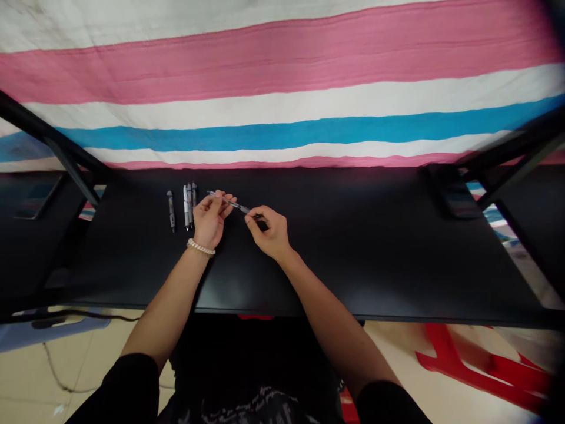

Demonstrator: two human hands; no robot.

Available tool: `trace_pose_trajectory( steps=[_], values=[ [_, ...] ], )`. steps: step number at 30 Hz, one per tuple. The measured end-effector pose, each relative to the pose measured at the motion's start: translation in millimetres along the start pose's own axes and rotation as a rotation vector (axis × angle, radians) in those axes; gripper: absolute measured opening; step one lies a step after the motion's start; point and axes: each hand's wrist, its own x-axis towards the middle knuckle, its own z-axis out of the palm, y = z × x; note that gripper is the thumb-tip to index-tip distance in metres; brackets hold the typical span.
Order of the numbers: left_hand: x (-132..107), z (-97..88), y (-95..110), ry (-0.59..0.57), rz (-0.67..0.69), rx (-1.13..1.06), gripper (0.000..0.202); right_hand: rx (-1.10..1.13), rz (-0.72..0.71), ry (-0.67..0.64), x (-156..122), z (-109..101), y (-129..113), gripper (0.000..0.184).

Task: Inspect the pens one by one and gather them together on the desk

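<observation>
- We find the left hand [209, 221] curled, holding a clear pen [233, 204] at centre frame.
- We find the right hand [268, 232] pinching the pen's right end.
- We note three pens [189, 206] and a fourth pen [170, 211] lying on the black table [375, 253], left of the hands.

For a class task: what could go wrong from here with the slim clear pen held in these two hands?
The slim clear pen, pinched between the left hand and right hand, might slip and roll along the smooth black tabletop. The left hand also sits close to three white-barrelled pens, so a sudden move might knock them out of line.
</observation>
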Motion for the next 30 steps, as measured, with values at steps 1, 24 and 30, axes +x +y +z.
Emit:
trace_pose_trajectory(
  steps=[1, 24, 30],
  values=[
    [-0.5, 0.5, -0.5, -0.002, -0.008, -0.002, 0.026, 0.007, -0.004, -0.019, -0.7, -0.1, 1.1, 0.013],
    [0.9, 0.9, 1.0, -0.017, 0.004, -0.027, 0.026, 0.154, 0.309, -0.046, -3.1, 2.7, 13.3, 0.041],
    [-0.2, 2.0, 0.8, -0.016, 0.006, -0.016, 0.026, 0.104, 0.29, -0.057, -2.6, 1.3, 13.0, 0.042]
  ],
)
